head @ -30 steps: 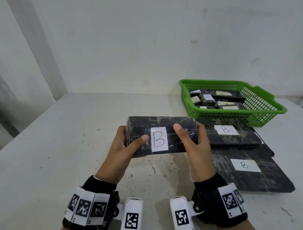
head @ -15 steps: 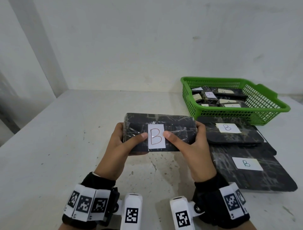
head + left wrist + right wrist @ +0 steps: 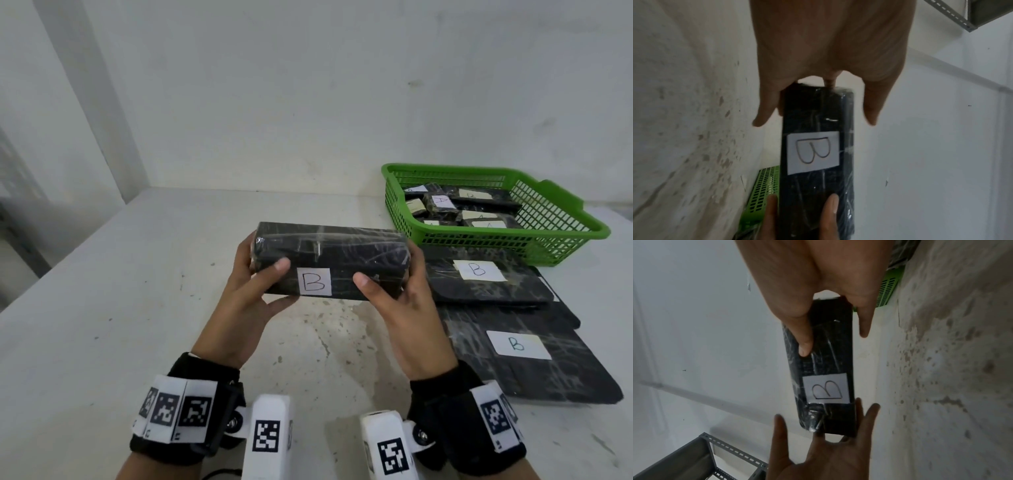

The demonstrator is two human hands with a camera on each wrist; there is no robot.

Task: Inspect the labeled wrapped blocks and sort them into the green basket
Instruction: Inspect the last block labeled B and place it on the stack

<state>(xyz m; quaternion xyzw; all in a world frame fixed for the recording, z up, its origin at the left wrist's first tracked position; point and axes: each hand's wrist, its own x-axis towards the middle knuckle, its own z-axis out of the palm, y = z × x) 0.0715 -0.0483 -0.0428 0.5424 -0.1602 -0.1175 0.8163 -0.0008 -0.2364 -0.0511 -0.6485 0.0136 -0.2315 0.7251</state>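
Observation:
I hold a long black plastic-wrapped block with a white label marked B above the table, its label facing me. My left hand grips its left end, thumb on the front face. My right hand grips its right end, thumb beside the label. The same block fills the left wrist view, and in the right wrist view the block shows between both hands. The green basket stands at the back right with several labeled wrapped blocks inside.
Two flat black wrapped blocks marked B lie right of my hands: one just before the basket, a larger one nearer me. The white wall stands close behind the basket. A grey metal shelf frame shows in the right wrist view.
The block has tilted so its top face shows more and the label sits lower on the front. My right thumb slid from beside the label toward the right.

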